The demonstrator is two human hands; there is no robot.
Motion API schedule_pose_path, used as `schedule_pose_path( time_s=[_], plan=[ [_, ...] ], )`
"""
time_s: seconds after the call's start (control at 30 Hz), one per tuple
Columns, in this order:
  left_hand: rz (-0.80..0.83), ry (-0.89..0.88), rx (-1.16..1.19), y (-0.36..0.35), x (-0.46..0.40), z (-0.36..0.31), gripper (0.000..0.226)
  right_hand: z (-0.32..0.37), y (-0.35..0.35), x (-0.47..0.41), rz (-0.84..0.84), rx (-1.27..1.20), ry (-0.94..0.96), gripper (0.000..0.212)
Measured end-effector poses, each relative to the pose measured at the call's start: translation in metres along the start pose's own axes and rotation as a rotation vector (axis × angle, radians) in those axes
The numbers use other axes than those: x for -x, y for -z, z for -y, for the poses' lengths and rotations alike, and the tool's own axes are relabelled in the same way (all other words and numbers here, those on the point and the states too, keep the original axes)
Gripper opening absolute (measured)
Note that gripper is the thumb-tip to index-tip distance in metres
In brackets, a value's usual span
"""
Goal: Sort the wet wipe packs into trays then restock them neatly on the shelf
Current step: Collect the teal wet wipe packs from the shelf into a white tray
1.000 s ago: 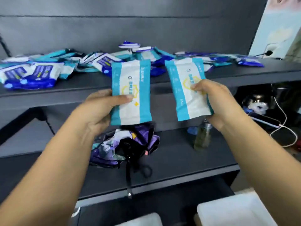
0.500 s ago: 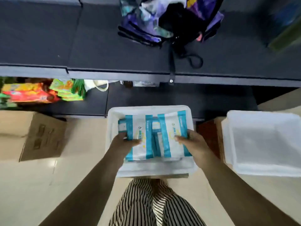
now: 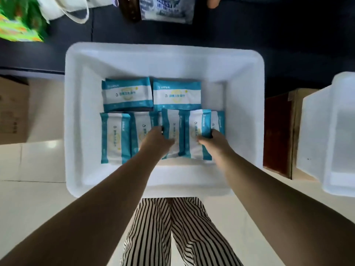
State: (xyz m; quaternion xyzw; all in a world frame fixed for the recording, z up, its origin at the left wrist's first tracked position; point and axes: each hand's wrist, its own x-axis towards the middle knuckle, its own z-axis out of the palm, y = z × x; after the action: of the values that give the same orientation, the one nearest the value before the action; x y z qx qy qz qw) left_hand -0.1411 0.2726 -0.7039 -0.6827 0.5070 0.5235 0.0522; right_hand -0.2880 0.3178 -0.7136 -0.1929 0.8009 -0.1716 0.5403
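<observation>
A white tray (image 3: 80,116) sits on the floor below me with several teal-and-white wet wipe packs in it. Two packs lie crosswise at the back, one on the left (image 3: 127,94) and one on the right (image 3: 176,95). A front row of upright packs starts with one at the left (image 3: 115,139). My left hand (image 3: 156,140) grips a pack (image 3: 172,129) in that row. My right hand (image 3: 213,143) grips the pack beside it (image 3: 196,129), thumb at its right edge. Both packs rest low in the tray.
A second white tray (image 3: 326,135) stands at the right, beside a brown box (image 3: 278,131). A cardboard box (image 3: 11,110) is at the left. The dark bottom shelf (image 3: 230,29) behind the tray holds green packets (image 3: 17,25), a white bag and a printed pack. My striped trousers are below.
I carried two packs from the upper shelf down into the floor tray. Half a second ago they hovered above it; now they sit in the front row, my hands still on them.
</observation>
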Motion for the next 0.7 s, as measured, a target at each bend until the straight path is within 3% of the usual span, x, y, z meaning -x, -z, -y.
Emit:
schedule_pose_path(
  time_s=[0.07, 0.2, 0.33, 0.5, 0.7],
  plan=[
    [0.006, -0.037, -0.066, 0.006, 0.009, 0.006, 0.028, 0.002, 0.006, 0.002, -0.023, 0.047, 0.039, 0.012],
    [-0.061, -0.072, -0.104, 0.045, 0.060, -0.007, 0.036, 0.030, 0.033, 0.041, -0.085, 0.117, 0.100, 0.042],
    [-0.154, -0.222, -0.222, 0.109, 0.125, -0.063, 0.036, 0.102, 0.067, 0.110, 0.010, 0.075, 0.318, 0.026],
    [-0.337, -0.537, -0.407, 0.208, 0.221, -0.165, 0.029, 0.233, 0.139, 0.224, 0.253, 0.230, 0.668, 0.017],
    [-0.551, -0.776, -0.343, 0.303, 0.357, -0.251, 0.016, 0.351, 0.220, 0.374, 0.179, 0.492, 1.030, 0.013]
  ],
)
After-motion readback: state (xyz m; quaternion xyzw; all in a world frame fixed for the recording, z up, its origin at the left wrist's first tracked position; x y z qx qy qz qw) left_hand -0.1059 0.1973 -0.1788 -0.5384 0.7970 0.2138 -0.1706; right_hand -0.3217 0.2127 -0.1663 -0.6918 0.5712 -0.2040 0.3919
